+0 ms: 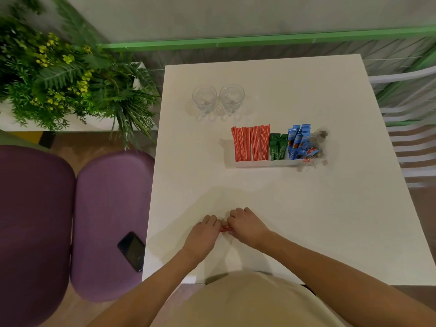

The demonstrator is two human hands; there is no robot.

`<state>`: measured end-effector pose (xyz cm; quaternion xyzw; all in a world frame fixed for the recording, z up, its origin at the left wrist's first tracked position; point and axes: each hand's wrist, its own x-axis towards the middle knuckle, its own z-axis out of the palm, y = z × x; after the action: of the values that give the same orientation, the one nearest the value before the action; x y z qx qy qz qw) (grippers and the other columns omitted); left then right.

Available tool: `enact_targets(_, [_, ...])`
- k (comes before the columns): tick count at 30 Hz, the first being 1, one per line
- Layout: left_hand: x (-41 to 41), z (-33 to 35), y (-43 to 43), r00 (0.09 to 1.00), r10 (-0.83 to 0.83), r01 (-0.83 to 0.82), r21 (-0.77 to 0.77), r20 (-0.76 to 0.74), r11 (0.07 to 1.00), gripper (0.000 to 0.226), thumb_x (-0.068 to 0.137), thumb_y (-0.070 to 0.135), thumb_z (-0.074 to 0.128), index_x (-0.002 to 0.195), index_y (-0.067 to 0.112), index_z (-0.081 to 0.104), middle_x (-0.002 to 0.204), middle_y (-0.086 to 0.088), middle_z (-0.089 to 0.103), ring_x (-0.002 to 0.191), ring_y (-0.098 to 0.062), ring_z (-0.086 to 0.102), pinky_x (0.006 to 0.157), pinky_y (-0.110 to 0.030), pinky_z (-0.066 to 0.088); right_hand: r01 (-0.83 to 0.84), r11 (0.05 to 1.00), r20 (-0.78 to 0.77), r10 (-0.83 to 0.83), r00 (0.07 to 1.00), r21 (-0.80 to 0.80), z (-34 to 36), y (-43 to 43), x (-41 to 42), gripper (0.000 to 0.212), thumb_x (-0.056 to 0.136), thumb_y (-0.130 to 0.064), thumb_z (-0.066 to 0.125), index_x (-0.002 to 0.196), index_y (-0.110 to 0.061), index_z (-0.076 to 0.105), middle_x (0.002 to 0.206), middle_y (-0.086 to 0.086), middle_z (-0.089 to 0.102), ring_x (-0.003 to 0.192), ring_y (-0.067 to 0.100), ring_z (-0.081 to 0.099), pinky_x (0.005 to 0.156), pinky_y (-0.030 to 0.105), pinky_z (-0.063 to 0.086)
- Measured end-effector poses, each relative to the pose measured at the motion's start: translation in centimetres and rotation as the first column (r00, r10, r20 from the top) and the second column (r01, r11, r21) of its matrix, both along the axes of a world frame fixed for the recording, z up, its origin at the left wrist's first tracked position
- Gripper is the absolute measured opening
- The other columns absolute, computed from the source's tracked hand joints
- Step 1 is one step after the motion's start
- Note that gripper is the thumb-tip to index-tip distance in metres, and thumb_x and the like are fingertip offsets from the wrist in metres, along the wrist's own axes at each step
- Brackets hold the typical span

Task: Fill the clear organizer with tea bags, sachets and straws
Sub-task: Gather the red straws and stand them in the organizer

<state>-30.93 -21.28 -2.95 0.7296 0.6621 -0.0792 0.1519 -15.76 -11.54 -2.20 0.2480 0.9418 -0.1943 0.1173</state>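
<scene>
The left grip (204, 228) and right grip (245, 224) are each clasping one bundle of striped straws (225, 228) lying on the table (283, 208).

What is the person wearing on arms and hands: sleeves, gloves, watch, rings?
Left forearm and right forearm are bare to the frame's edge, no sleeves in view. The left hand and right hand carry no gloves, and no watch, bracelet or ring shows. A beige top fills the bottom edge.

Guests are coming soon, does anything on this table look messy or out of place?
At the right end of the organizer, packets lie jumbled and tilt over its edge, unlike the standing straws and green sachets.
</scene>
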Motion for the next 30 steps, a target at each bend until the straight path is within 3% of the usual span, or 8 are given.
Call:
enact_targets(4, [0.0,0.0,-0.1,1.0,0.003,-0.003,0.019,-0.006,1.0,0.033,0.048,0.008,0.086,0.069,0.018,0.063,0.067,0.003,0.056,0.061,-0.015,0.056,0.042,-0.024,0.036,0.039,0.999,0.02,-0.039,0.999,0.013,-0.1,-0.9,0.1,0.005,0.084,-0.017,0.068,0.081,-0.014,0.065,0.078,0.003,0.06,0.075,0.024,0.057,0.065,0.032,0.038])
enact_targets(8, [0.1,-0.1,-0.1,0.997,0.058,-0.06,0.034,0.045,0.998,0.032,0.052,0.011,0.09,0.069,0.02,0.064,0.067,0.006,0.058,0.062,-0.014,0.057,0.044,-0.022,0.041,0.089,0.995,0.009,-0.09,0.996,0.033,0.2,-1.6,0.3,0.02,0.064,0.001,0.074,0.07,-0.014,0.062,0.069,0.003,0.057,0.065,0.024,0.056,0.057,0.031,0.035])
enact_targets(12, [0.4,-0.4,-0.7,0.999,0.039,-0.039,0.005,0.021,0.999,0.036,0.052,0.004,0.086,0.076,0.017,0.063,0.072,0.004,0.058,0.063,-0.015,0.056,0.048,-0.024,0.044,0.087,0.995,-0.01,-0.087,0.996,0.047,0.0,-2.0,0.4,0.021,0.08,0.007,0.051,0.094,-0.007,0.061,0.094,0.011,0.058,0.088,0.029,0.054,0.07,0.034,0.031])
enact_targets(17, [0.1,0.2,-1.5,0.997,-0.022,0.026,-0.056,0.069,0.998,0.03,0.063,0.002,0.079,0.083,0.013,0.06,0.079,-0.001,0.056,0.068,-0.018,0.055,0.047,-0.024,0.038,0.11,0.968,0.04,-0.103,0.994,-0.226,0.4,-1.2,0.8,0.015,0.098,-0.016,0.048,0.098,-0.008,0.06,0.098,0.009,0.059,0.091,0.027,0.055,0.075,0.034,0.041])
enact_targets(19, [0.2,0.9,-1.8,0.988,0.005,0.016,-0.135,0.153,0.991,0.01,0.091,0.012,0.059,0.1,0.009,0.057,0.094,-0.005,0.055,0.083,-0.022,0.055,0.056,-0.029,0.036,0.173,0.898,0.065,-0.161,0.985,-0.405,1.2,-0.8,1.3,0.012,0.095,-0.019,0.053,0.092,-0.011,0.061,0.089,0.006,0.061,0.081,0.023,0.056,0.07,0.031,0.044])
enact_targets(21, [0.1,1.9,-2.1,0.945,0.113,-0.018,-0.296,0.306,0.955,0.014,0.102,0.019,0.038,0.106,0.011,0.049,0.097,-0.006,0.055,0.085,-0.024,0.053,0.064,-0.034,0.038,0.249,0.798,0.066,-0.256,0.964,-0.548,2.4,-0.4,1.9,0.012,0.091,-0.021,0.061,0.087,-0.009,0.064,0.079,0.006,0.063,0.07,0.017,0.056,0.06,0.024,0.041])
enact_targets(26, [-0.2,5.8,-2.0,0.683,0.469,-0.106,-0.559,0.56,0.822,0.013,0.099,0.017,0.039,0.091,0.022,0.047,0.073,0.007,0.051,0.061,-0.01,0.042,0.056,-0.023,0.033,0.292,0.503,0.051,-0.438,0.898,-0.813,5.4,0.8,2.8,0.009,0.082,-0.015,0.069,0.088,-0.009,0.073,0.078,0.008,0.073,0.062,0.015,0.066,0.054,0.027,0.047])
enact_targets(30, [0.3,7.7,-1.3,0.645,0.511,-0.106,-0.595,0.568,0.797,0.022,0.101,0.034,0.042,0.089,0.019,0.052,0.071,0.007,0.047,0.062,-0.01,0.041,0.061,-0.025,0.035,0.255,0.295,0.055,-0.55,0.833,-0.921,7.0,0.7,3.1,0.016,0.084,-0.013,0.071,0.096,-0.003,0.071,0.082,0.011,0.073,0.066,0.022,0.068,0.047,0.026,0.046])
